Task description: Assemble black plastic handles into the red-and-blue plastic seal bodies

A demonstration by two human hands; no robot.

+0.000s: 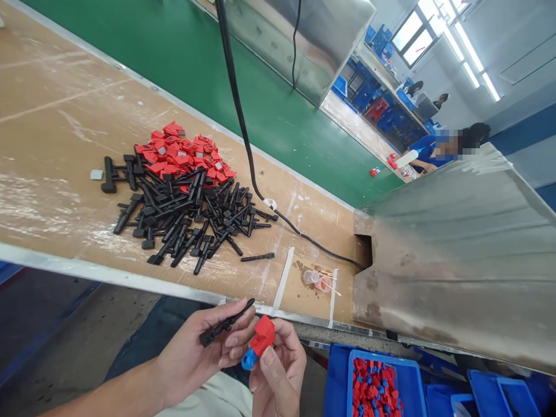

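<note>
While the left hand (195, 353) is pinching a black plastic stem (226, 324) between thumb and fingers, the right hand (275, 370) is gripping a red cap with a blue end (259, 343), both held below the near edge of the desk (52, 145), over the person's lap. The two parts are lying just beside each other, tips nearly touching but not yet joined; the step in hand appears to be the mating of stem to cap. The next move is likely calling for the stem's end to be lined up with the cap's opening and pressed home, which demands a steady grip on both pieces. A heap of black stems (186, 214) is lying toward the middle of the desk, with a pile of red caps (182, 153) touching it on the far side, and one stray stem (258, 256) is resting nearer the right end. A black cable (243, 133) is running across the desk toward a metal chute (456, 255) at the right. A blue bin (408, 382) holding red-and-blue pieces is standing below the chute. Beyond the far edge a green belt (243, 75) is stretching away, and other people are sitting at a distant bench under bright windows.
</note>
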